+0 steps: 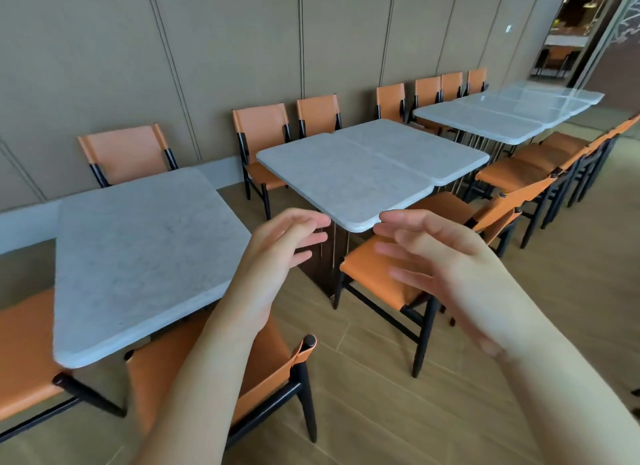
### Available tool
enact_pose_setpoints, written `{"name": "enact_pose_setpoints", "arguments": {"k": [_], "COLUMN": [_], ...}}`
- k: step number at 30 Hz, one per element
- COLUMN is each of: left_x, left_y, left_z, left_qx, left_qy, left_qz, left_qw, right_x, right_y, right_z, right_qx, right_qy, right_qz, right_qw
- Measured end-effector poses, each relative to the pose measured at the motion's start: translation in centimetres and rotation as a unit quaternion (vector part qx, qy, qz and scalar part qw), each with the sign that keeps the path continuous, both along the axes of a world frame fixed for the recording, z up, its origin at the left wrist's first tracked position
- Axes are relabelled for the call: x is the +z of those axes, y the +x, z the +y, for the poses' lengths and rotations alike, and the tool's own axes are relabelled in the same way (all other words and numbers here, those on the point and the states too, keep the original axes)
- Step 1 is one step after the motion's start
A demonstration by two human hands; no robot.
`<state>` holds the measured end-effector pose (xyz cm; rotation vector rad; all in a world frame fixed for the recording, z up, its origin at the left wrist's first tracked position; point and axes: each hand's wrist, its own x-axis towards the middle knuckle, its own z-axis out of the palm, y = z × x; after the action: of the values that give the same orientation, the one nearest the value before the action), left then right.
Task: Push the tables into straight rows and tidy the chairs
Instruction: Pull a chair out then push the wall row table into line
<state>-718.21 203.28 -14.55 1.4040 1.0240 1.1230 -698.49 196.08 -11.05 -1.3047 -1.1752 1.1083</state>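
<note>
A row of white marble tables runs along the wall. The near table (138,257) sits at the left, turned askew. A middle table (346,177) has a second top (415,146) butted against it, slightly offset. My left hand (277,246) and my right hand (446,264) hover in the air with fingers spread, just short of the middle table's near corner, holding nothing. An orange chair (384,274) stands under that corner, and another orange chair (263,364) stands by the near table below my left arm.
Orange chairs (259,125) line the panelled wall behind the tables. More orange chairs (540,167) line the aisle side at right. Far tables (502,118) continue toward a doorway. Wooden floor (519,326) lies open at right.
</note>
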Motion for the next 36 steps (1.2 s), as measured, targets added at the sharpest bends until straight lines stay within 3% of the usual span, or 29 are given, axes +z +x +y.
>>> {"name": "enact_pose_setpoints", "arguments": {"k": [8,17,25,36], "left_x": [-2.9,-5.9,-8.7,-13.7], "left_y": [2.2,0.4,-0.6,-2.4], "left_z": [5.4,11.9,21.2,31.3], "left_qx": [0.128,0.299,0.36,0.447], "left_qy": [-0.044,-0.086,-0.103,-0.158], "left_qz": [-0.008,-0.069,-0.095,-0.12], "left_qw": [0.991,0.948,0.922,0.872], "right_x": [-2.0,-4.2,-6.3,-11.8], "right_y": [4.1,3.6,1.3,-4.8], "right_z": [9.3,19.6,32.5,46.1], "right_qx": [0.064,0.151,0.229,0.319], "right_qy": [-0.032,-0.054,-0.063,-0.174], "right_qz": [0.005,-0.005,-0.053,-0.07], "right_qw": [0.997,0.987,0.97,0.929]}}
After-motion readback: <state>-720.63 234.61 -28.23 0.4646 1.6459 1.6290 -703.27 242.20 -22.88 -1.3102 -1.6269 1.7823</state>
